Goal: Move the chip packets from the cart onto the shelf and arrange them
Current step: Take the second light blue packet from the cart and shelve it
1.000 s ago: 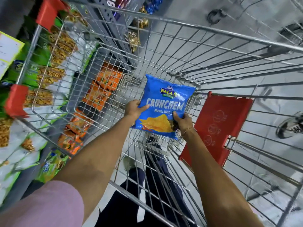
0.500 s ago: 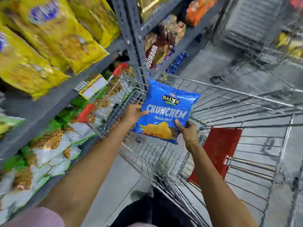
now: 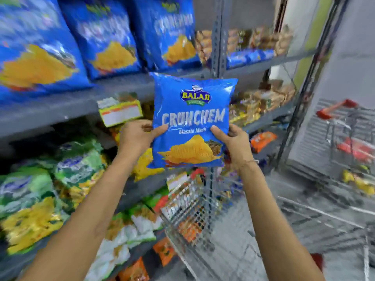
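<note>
Head view: blue chip packet [image 3: 191, 122] held upright in air, in front of grey shelf [image 3: 60, 107] edge, above cart [image 3: 188, 201]. Left hand [image 3: 138, 136] grasps packet's left edge, thumb on front, other fingers hidden behind. Right hand [image 3: 233, 142] grasps right edge the same way. Matching blue packets [image 3: 105, 35] on shelf above, blurred, tops cut off. Price tag [image 3: 120, 112] unreadable. Green packets [image 3: 71, 171] lower left smeared. Cart contents hard to make out. Second cart [image 3: 349, 138] far right, blurred.

Single head-worn wide-angle view, facing forward and slightly down, close to the shelf [image 3: 60, 110], cart [image 3: 188, 209] below
</note>
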A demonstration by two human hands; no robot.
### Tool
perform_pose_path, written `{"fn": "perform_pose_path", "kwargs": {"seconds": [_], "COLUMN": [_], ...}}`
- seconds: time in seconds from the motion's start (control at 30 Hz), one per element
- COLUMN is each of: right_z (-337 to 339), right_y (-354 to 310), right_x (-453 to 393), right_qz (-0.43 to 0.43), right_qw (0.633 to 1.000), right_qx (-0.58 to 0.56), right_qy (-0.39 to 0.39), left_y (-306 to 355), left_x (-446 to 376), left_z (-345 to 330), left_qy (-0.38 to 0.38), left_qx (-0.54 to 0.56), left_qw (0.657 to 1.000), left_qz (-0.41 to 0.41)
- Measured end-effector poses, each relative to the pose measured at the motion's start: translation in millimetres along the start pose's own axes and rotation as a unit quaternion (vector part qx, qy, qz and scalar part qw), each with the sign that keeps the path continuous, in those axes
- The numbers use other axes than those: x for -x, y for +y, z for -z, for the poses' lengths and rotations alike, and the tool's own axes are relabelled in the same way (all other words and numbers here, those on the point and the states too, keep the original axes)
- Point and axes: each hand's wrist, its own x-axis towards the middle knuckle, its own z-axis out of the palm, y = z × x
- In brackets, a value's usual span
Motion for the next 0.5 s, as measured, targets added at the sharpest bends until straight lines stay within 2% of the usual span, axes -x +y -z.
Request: {"fn": "perform_pose_path", "kwargs": {"seconds": [0.23,0.37,0.5], "right_z": [-83.9,-120.0,-149.1], "right_y": [-108.2,-138.1,-140.4], "right_x": [-66.9,-107.0,-161.9], "right_qz": [0.074,0.095,0.116], "right_qw": [0.993,0.989,0.988], "right_qx": [-0.065,-0.071,-0.015], "right_qy": [-0.063,-0.087,-0.102], "left_y": [99.6,131.2,142.7], "left_x": [-37.9,-63.1,-89.2], "left_z": [88.1,118.7,139.2], "left_qy": [0.110,0.167,0.198], "left_qx": [-0.016,-0.026,-0.030], "left_qw": [0.989,0.980,0.975], "left_qz": [-0.095,-0.106,-0.099]}}
